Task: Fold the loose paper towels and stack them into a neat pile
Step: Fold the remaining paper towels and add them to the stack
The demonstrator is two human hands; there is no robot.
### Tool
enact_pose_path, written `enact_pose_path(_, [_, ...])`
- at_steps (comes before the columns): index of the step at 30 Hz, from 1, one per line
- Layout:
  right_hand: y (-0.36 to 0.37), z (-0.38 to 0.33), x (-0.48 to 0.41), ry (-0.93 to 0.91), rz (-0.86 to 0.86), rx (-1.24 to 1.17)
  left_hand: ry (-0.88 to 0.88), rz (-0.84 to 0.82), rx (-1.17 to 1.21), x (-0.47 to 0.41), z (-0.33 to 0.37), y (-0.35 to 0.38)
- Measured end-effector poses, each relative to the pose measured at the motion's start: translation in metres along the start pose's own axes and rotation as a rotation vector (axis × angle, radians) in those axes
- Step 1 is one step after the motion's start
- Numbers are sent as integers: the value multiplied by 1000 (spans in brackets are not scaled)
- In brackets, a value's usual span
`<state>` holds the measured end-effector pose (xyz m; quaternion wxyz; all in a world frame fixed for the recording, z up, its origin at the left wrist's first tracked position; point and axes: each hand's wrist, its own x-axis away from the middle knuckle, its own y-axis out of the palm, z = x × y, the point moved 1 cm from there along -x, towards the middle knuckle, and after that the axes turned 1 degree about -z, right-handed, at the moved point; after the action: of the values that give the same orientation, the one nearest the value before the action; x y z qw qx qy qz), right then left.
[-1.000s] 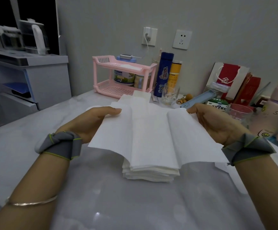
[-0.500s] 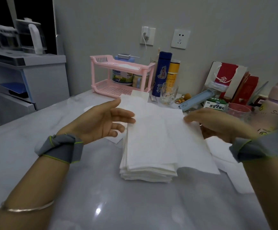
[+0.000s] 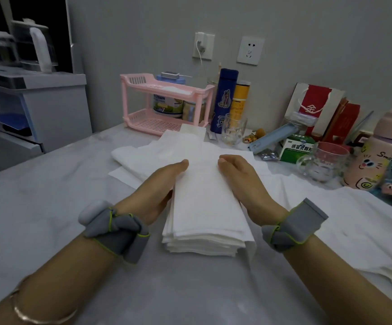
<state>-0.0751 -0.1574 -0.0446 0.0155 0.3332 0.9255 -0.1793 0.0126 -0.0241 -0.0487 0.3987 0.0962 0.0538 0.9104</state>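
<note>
Here, a pale grey counter with a soft shine fills the near part of the room. In the middle sits the pile of folded white towels, long and thin, with its edges nearly lined up. The left hand lies against the pile's left side and the right hand against its right side. The fingers of both look straight and flat, pressing the sides and gripping nothing. Each wrist wears a grey band.

Loose towels lie open just beyond the pile, on the far left. More sheets are spread on the right part of the counter.

At the far edge, against the grey wall, stands a pink rack with jars on its low shelf. Right of it are a blue bottle, a yellow tube and a glass. Farther right are a green box, a red and white bag, a mug and a pink bottle.

Two sockets are on the wall; the left one has a white plug in it. On the far left a kettle stands on a grey cabinet.
</note>
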Motion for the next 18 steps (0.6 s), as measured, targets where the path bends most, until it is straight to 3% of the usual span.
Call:
enact_pose_path(7, [17,12,1,-38,126,-4,-6,112,126,-1,-6,9])
enact_pose_path(11, [1,-3,2,-39,131,23,18,87,153,3,-4,4])
enact_pose_path(13, [-17,-22,5,-142,27,126,55,82,98,11,-1,2])
enact_pose_path(16, [-32,-49,29,-241,-338,233,174,55,-29,34,-6,-5])
enact_pose_path(18, [-32,-50,48,-275,-478,342,220,9,-140,50,-10,-7])
